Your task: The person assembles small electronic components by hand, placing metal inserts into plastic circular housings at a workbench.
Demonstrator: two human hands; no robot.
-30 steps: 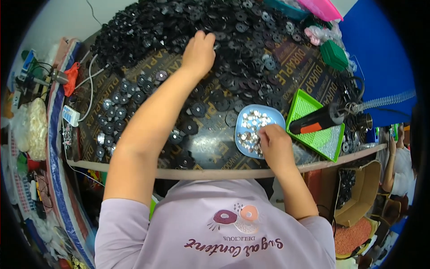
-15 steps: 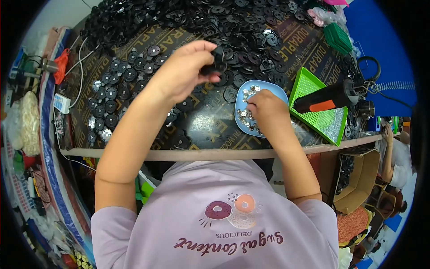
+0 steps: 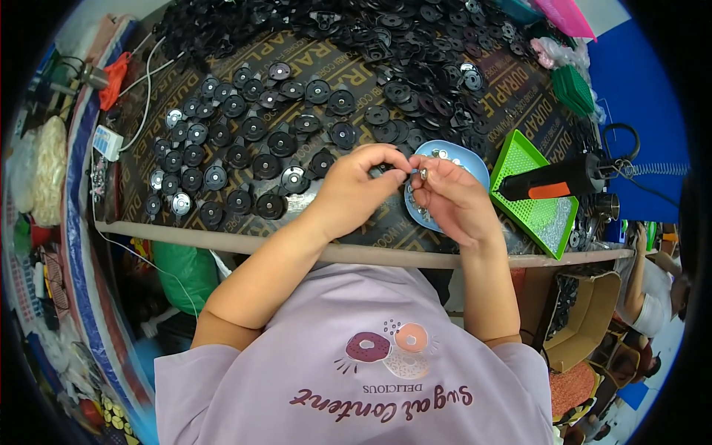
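Observation:
My left hand (image 3: pixel 360 189) and my right hand (image 3: pixel 463 200) meet at the near left rim of a blue tray (image 3: pixel 476 165). Between the thumb and fingers of the right hand is a small silver metal piece (image 3: pixel 423 173). The left thumb and forefinger pinch together right beside that piece; what they grip is too small to make out. More small silver pieces (image 3: pixel 445 154) lie in the tray, partly covered by the right hand. Left of my hands, black round parts (image 3: pixel 267 165) with central holes sit spread out on the dark table.
Heaped black parts (image 3: pixel 326 30) cover the table's far side. A black and orange handheld tool (image 3: pixel 549 182) on a coiled cord rests over a green triangular tray (image 3: pixel 519 152). At the right stand a green basket (image 3: pixel 572 90) and, below the table edge, a cardboard box (image 3: pixel 593 319).
My left hand has come down and right from the black parts, where something black was at its fingers. My right hand has risen out of the blue tray with a silver piece.

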